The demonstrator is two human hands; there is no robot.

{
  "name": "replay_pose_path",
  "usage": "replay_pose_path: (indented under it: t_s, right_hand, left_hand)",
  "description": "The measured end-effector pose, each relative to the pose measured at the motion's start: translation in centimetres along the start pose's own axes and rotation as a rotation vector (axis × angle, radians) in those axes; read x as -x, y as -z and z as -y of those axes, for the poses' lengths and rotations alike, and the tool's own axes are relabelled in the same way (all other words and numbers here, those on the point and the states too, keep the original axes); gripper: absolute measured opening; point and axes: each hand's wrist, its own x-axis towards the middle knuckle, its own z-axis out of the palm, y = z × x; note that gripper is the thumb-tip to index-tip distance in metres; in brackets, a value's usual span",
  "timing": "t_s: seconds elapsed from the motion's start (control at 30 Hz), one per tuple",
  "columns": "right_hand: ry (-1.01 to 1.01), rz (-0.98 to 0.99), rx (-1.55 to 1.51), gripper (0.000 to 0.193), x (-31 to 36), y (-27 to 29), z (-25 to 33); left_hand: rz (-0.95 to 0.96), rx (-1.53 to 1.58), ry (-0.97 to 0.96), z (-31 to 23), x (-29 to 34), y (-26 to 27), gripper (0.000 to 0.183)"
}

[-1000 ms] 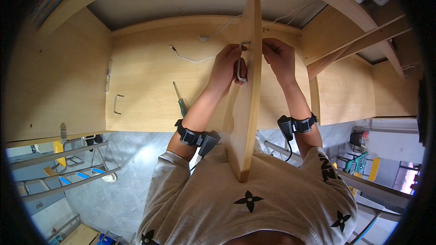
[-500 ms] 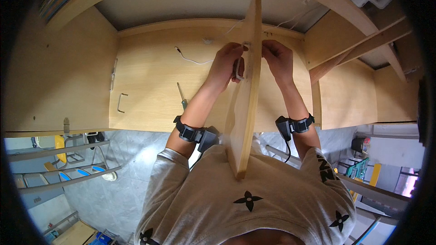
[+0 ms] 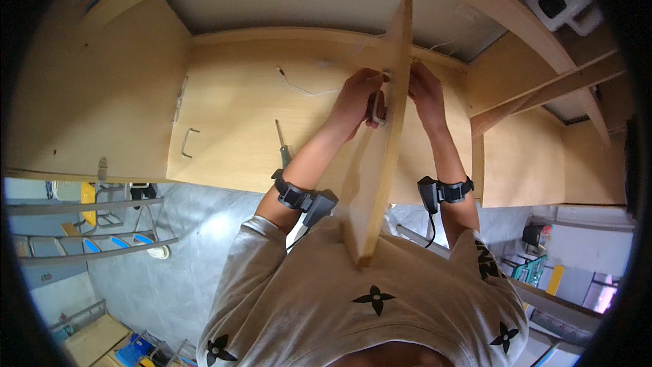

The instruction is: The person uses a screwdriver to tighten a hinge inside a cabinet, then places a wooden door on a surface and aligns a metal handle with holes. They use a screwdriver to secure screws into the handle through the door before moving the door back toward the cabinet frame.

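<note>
A pale wooden panel [image 3: 386,183] stands on edge in front of me, its near end against my shirt. On its left face is a U-shaped metal handle [image 3: 379,110]. My left hand [image 3: 356,100] is closed around this handle, its thumb pressed near the upper end. Across the panel, my right hand [image 3: 428,92] is at the right face, level with the handle. Its fingers are pinched together close to the wood; what they hold is too small to make out. A screwdriver [image 3: 282,148] with a green handle lies on the wooden surface left of my left forearm.
A second metal handle [image 3: 187,143] lies at the left of the wooden surface [image 3: 231,102]. A white cable [image 3: 302,90] runs behind my left hand. Wooden side walls and a crossing beam [image 3: 536,98] frame the space. A ladder [image 3: 88,245] is at lower left.
The whole view has shifted slightly, so panel and hands appear a little farther right. Both hands keep their places on the two sides of the panel.
</note>
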Motion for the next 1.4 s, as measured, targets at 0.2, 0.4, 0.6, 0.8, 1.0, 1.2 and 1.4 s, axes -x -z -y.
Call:
replay_pose_path:
  t_s: [0.2,0.4,0.6,0.8,1.0,1.2,1.4]
  right_hand:
    - [-0.030,-0.069,0.041,0.017,0.0,1.5,-2.6]
    - [-0.041,-0.180,-0.058,0.024,0.5,-0.4,-0.6]
    - [-0.101,-0.063,-0.040,0.019,0.4,0.4,-0.5]
    - [-0.053,-0.096,-0.043,0.019,0.3,-0.5,0.3]
    - [-0.130,-0.067,0.070,0.027,0.2,0.7,0.0]
    - [-0.157,-0.096,-0.028,0.033,0.0,0.5,-0.9]
    - [-0.034,-0.009,0.161,0.032,-0.6,2.7,-4.0]
  left_hand:
    - [-0.018,-0.100,-0.015,0.2,-0.2,-0.7,0.022]
    - [-0.031,-0.054,-0.044,0.0,0.5,-1.1,0.021]
    - [-0.011,-0.056,-0.072,0.3,0.2,-0.3,0.021]
    - [-0.036,-0.081,-0.083,0.4,0.0,-0.4,0.021]
    - [-0.023,-0.086,-0.058,0.7,-0.3,-0.7,0.021]
    - [-0.076,-0.133,-0.073,0.1,0.4,-1.2,0.024]
    - [-0.032,-0.122,-0.055,0.5,0.1,-1.5,0.028]
